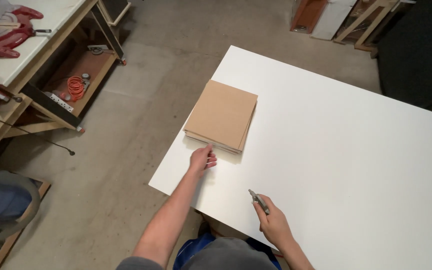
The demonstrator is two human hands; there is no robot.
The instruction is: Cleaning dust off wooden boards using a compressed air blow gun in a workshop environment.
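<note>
The stack of brown boards (pixel 221 116) lay near the table (pixel 336 150) corner, just beyond the left hand (pixel 203 160), whose curled fingers almost touched its near edge. The right hand (pixel 273 225) was further back, gripping a small grey utility knife (pixel 259 201).

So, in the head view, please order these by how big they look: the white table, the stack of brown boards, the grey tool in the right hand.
1. white table, by far the largest.
2. stack of brown boards.
3. grey tool, smallest; the right hand hides part of it.
</note>
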